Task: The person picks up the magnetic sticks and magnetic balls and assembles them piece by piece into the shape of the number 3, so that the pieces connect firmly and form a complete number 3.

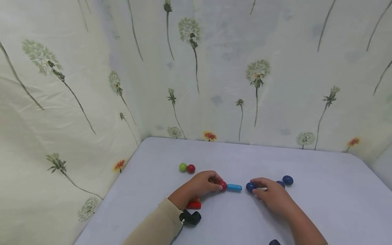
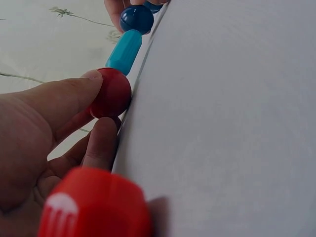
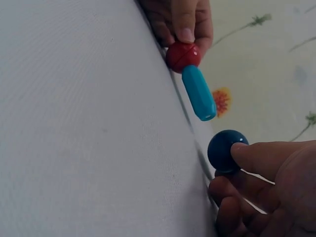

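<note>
On the white table, my left hand pinches a red ball between thumb and fingers. One end of a light blue rod meets this ball, and the rod points towards the right hand. My right hand pinches a dark blue ball by its sides. In the right wrist view a small gap parts the dark blue ball from the rod's free end. A red piece shows large and close below the left hand in the left wrist view.
A green ball and another red ball lie side by side behind the left hand. Beyond the right hand are two more dark blue balls. A black piece sits near the left sleeve. Flower-patterned cloth hangs behind the table.
</note>
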Motion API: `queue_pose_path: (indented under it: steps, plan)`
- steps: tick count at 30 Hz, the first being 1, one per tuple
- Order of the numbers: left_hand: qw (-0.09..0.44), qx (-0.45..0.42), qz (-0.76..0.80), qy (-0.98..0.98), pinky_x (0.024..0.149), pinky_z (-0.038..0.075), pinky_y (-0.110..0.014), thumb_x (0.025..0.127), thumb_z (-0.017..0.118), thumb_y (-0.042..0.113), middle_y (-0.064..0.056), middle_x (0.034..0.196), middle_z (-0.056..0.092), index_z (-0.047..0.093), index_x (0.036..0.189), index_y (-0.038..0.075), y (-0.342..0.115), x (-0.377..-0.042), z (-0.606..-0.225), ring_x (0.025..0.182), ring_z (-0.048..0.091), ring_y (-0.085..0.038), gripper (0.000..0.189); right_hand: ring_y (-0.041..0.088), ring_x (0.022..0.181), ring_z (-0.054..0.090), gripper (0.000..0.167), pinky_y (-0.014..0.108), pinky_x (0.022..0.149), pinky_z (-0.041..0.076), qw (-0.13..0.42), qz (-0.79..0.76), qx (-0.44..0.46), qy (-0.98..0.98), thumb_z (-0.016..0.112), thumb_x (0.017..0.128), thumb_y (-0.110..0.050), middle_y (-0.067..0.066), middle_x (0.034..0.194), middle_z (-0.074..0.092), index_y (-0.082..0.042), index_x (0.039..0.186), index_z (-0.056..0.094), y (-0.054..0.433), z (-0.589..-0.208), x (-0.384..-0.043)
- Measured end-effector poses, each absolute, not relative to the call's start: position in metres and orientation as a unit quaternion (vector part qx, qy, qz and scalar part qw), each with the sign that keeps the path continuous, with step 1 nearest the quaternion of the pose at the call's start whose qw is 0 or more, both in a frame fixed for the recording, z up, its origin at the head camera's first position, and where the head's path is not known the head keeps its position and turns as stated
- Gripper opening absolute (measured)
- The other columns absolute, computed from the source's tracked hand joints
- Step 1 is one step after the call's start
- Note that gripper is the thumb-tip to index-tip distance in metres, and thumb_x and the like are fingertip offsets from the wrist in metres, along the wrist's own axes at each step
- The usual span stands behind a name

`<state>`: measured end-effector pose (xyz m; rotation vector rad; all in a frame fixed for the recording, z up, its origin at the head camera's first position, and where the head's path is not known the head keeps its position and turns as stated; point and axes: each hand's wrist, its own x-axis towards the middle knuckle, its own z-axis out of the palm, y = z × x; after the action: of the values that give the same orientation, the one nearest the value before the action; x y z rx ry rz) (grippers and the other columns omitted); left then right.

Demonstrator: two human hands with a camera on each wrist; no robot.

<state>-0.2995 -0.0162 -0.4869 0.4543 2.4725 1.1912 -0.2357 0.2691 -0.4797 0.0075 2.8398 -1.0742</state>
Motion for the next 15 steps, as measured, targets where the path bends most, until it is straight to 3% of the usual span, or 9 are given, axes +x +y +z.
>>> queue_pose_path:
  steps: [7, 15]
  plan:
    - [0.183, 0.168, 0.416, 0.875, 0.094, 0.052, -0.037, 0.093, 0.081, 0.029, 0.016, 0.102, 0.066, 0.071, 0.103, 0.035, -0.017, -0.299, -0.489, 0.099, 0.06, -0.011, 0.015, 0.037, 0.122, 0.064, 0.042, 0.052, 0.091, 0.056, 0.07, -0.332, 0.009, 0.941, 0.07, 0.1, -0.028, 0.011, 0.134, 0.07, -0.015, 0.14, 0.064, 0.262, -0.482, -0.239]
    - [0.175, 0.171, 0.417, 0.875, 0.094, 0.053, -0.036, 0.094, 0.079, 0.03, 0.016, 0.102, 0.066, 0.07, 0.105, 0.035, -0.017, -0.301, -0.489, 0.1, 0.06, -0.01, 0.015, 0.034, 0.12, 0.065, 0.043, 0.056, 0.094, 0.054, 0.07, -0.328, 0.009, 0.942, 0.072, 0.099, -0.031, 0.008, 0.134, 0.07, -0.017, 0.139, 0.065, 0.258, -0.482, -0.241]
